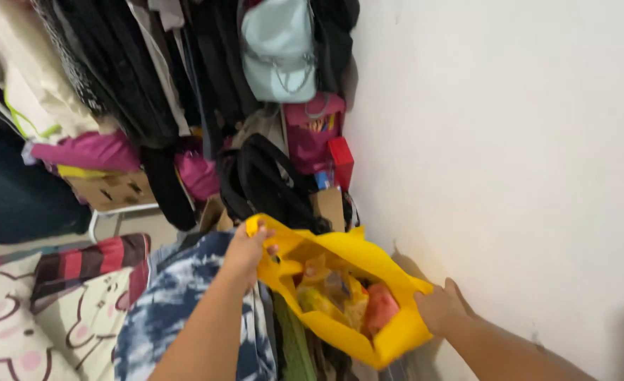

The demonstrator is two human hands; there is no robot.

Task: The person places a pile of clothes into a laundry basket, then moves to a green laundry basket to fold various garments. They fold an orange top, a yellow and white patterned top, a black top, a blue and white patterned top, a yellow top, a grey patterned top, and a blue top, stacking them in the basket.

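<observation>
Two hands hold a yellow bag (340, 282) open by the white wall (509, 141).

The left hand (245, 250) pinches the near rim; the right hand (439, 307) grips the far rim. Pull both rims apart evenly so the snack packets (340, 293) stay inside.

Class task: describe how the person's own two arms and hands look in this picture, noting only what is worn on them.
Both forearms are bare as far as the view shows: no sleeves, no gloves. The left hand and the right hand show no rings, and neither wrist carries a watch or band. The upper arms are out of view, so any sleeve higher up cannot be told.
</observation>
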